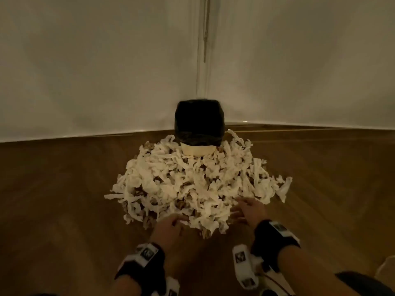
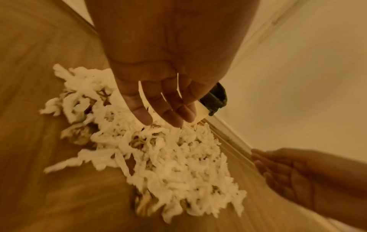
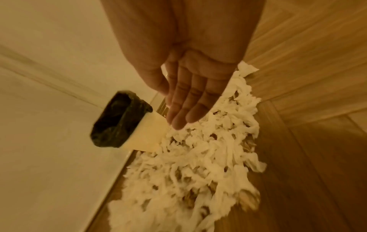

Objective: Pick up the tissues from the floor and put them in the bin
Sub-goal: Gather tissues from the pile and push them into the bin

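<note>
Head view shows a big heap of tissues (image 1: pixel 192 184) on the wooden floor (image 1: pixel 53 199), piled right up against the front of the bin (image 1: pixel 197 149), which stands in the corner where two pale walls (image 1: pixel 96 60) meet. The bin is cream with a black liner (image 1: pixel 198 122) folded over its top; some tissue strips touch its base, and none can be seen inside it from this angle. Both hands are at the side of the heap farthest from the bin. The left hand (image 1: pixel 171 229) lies at the heap's edge with its fingertips among the strips; the left wrist view shows the fingers (image 2: pixel 139 113) straight and slightly spread, tips at the tissues (image 2: pixel 158 157), holding nothing. The right hand (image 1: pixel 249 210) rests flat beside it on the same side of the heap; in the right wrist view its fingers (image 3: pixel 188 106) are stretched out together, palm open over the tissues (image 3: pixel 188 164), with nothing gripped, and the bin (image 3: pixel 147 133) with its liner (image 3: pixel 115 122) shows beyond the fingertips. Each wrist carries a black strap (image 1: pixel 145 265) with a white marked block (image 1: pixel 241 261). Motion blur softens the edges of the heap in both wrist views.
</note>
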A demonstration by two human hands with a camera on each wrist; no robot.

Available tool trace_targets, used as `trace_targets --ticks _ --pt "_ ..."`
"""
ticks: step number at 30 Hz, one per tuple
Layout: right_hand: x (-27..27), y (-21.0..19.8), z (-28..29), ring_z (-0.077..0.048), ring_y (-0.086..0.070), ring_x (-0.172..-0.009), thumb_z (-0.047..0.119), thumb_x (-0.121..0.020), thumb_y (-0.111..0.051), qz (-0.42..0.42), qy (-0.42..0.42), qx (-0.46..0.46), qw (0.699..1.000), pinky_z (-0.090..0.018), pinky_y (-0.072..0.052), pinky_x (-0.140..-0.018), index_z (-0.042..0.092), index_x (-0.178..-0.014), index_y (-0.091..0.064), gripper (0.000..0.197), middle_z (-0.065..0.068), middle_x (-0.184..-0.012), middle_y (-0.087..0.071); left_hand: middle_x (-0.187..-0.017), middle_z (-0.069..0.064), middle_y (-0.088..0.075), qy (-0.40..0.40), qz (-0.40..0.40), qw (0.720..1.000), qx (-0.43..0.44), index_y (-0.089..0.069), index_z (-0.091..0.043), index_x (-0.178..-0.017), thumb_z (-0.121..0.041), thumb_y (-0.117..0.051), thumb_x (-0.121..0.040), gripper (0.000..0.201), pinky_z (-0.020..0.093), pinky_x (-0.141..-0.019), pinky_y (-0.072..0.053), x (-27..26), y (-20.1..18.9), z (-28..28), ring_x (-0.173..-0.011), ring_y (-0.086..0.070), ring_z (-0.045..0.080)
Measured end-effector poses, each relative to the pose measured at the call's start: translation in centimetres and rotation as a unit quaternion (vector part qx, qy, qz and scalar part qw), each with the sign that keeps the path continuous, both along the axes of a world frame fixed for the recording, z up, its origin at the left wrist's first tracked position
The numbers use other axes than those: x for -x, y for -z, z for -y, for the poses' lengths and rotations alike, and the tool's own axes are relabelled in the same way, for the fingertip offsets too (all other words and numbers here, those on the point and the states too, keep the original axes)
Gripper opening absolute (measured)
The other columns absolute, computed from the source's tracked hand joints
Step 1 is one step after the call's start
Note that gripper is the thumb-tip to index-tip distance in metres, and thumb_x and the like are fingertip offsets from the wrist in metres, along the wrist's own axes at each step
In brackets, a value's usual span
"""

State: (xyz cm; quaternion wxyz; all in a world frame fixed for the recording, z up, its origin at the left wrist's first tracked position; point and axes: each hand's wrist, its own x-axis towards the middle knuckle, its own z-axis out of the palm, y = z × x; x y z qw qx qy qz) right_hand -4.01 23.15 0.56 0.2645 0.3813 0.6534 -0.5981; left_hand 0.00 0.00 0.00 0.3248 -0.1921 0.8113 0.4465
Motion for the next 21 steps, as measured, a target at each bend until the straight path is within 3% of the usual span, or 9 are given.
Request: trace_targets --ticks 3,6,9,12,18,21 --pt "3.8 5.3 1.0 -0.025 -0.064 -0.084 0.017 -0.097 -0.047 -0.035 -0.119 -0.149 0.981 -0.037 -0.055 -0.078 0.009 -0.119 -0.057 0.025 -0.013 -0.102 -0.066 -0.101 0.003 -0.065 0.051 -0.056 0.995 0.065 -0.063 -0.017 -0.104 -0.011 -0.040 -0.097 0.024 0.033 -0.081 -0.052 3.6 5.5 0.1 -0.089 -0.063 0.020" --pt "7.0 8.8 2.4 -0.027 -0.059 -0.104 0.021 -0.095 -0.048 -0.074 -0.271 -0.262 0.924 -0.034 -0.050 -0.088 0.015 -0.120 -0.059 0.028 -0.009 -0.119 -0.062 -0.106 0.002 -0.065 0.104 -0.068 0.985 0.116 -0.063 -0.020 -0.102 -0.015 -0.042 -0.095 0.023 0.028 -0.073 -0.050 6.9 9.3 -0.1 -0.087 -0.061 0.017" --pt "8.9 11.2 3.4 -0.026 -0.055 -0.111 0.027 -0.094 -0.050 -0.105 -0.358 -0.303 0.877 -0.034 -0.047 -0.093 0.017 -0.124 -0.055 0.032 -0.007 -0.127 -0.057 -0.109 0.001 -0.065 0.142 -0.095 0.973 0.154 -0.062 -0.023 -0.105 -0.018 -0.041 -0.093 0.024 0.024 -0.067 -0.044 9.2 12.0 -0.4 -0.084 -0.057 0.014" --pt "9.4 13.0 4.4 -0.028 -0.053 -0.114 0.029 -0.095 -0.050 -0.115 -0.435 -0.331 0.829 -0.037 -0.047 -0.094 0.012 -0.127 -0.052 0.037 -0.011 -0.129 -0.052 -0.114 0.002 -0.061 0.153 -0.115 0.967 0.165 -0.061 -0.022 -0.107 -0.018 -0.041 -0.095 0.023 0.024 -0.068 -0.042 10.4 13.2 -1.2 -0.083 -0.053 0.013" --pt "8.2 13.6 4.8 -0.031 -0.051 -0.118 0.025 -0.098 -0.044 -0.129 -0.491 -0.396 0.765 -0.037 -0.044 -0.097 0.009 -0.129 -0.052 0.035 -0.014 -0.131 -0.050 -0.122 0.004 -0.059 0.156 -0.164 0.955 0.194 -0.062 -0.019 -0.111 -0.016 -0.043 -0.094 0.026 0.028 -0.083 -0.047 10.0 13.2 -2.1 -0.106 -0.057 0.020" --pt "6.4 12.8 4.2 -0.032 -0.047 -0.121 0.029 -0.098 -0.043 -0.122 -0.485 -0.408 0.764 -0.038 -0.042 -0.100 0.010 -0.132 -0.048 0.038 -0.014 -0.135 -0.046 -0.123 0.004 -0.059 0.168 -0.182 0.946 0.208 -0.061 -0.019 -0.113 -0.015 -0.044 -0.094 0.027 0.027 -0.084 -0.046 8.8 11.8 -2.2 -0.107 -0.057 0.021"
